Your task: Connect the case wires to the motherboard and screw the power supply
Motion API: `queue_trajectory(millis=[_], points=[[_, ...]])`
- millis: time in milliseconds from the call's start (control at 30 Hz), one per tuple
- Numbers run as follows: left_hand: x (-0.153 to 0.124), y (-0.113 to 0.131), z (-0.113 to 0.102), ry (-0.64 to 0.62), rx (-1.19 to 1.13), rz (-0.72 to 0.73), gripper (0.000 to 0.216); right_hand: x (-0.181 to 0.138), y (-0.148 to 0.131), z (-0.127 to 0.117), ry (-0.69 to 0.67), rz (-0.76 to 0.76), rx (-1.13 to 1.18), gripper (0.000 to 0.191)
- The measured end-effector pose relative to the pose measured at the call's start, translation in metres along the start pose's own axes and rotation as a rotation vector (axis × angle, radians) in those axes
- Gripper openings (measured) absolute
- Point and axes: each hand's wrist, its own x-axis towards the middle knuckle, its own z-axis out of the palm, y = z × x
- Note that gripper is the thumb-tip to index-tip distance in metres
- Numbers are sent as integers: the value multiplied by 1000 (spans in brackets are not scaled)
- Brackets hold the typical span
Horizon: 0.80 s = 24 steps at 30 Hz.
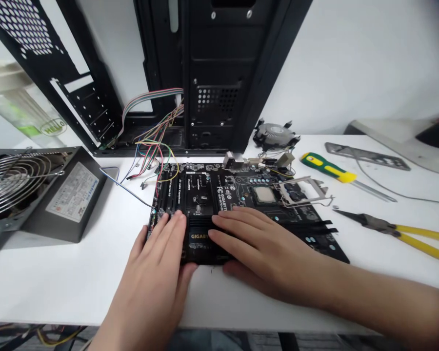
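Note:
A black Gigabyte motherboard (pixel 201 204) lies flat on the white table in front of me. My left hand (pixel 157 258) rests on its near left part, fingers stretched forward and the thumb by the near edge. Across the near middle of the board lies my right hand (pixel 263 243), with its fingers extended and its thumb at the near edge. A silver processor (pixel 265 195) sits in the socket, whose metal load frame (pixel 307 189) is swung up to the right. Under the palms, parts of the board are hidden.
Behind the board stands a black computer case (pixel 223 63) with loose wires (pixel 161 131) reaching the board. A power supply (pixel 76 200) is at left. To the right are a CPU cooler (pixel 276 134), a screwdriver (pixel 329 168), pliers (pixel 384 226) and a metal I/O shield (pixel 368 155).

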Motion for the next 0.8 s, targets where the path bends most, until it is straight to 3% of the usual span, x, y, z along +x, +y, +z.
queue_trajectory(millis=[133, 300, 400, 800], points=[[0, 0, -1, 13, -105, -88, 50, -3, 1, -3, -15, 18, 29, 31], [1, -1, -3, 7, -205, -149, 49, -10, 4, -6, 70, 201, 77, 47], [1, -1, -4, 19, -189, -135, 47, -11, 5, -5, 71, 268, 103, 50], [3, -2, -6, 83, -104, -74, 38, -9, 5, -6, 171, 306, 106, 47]])
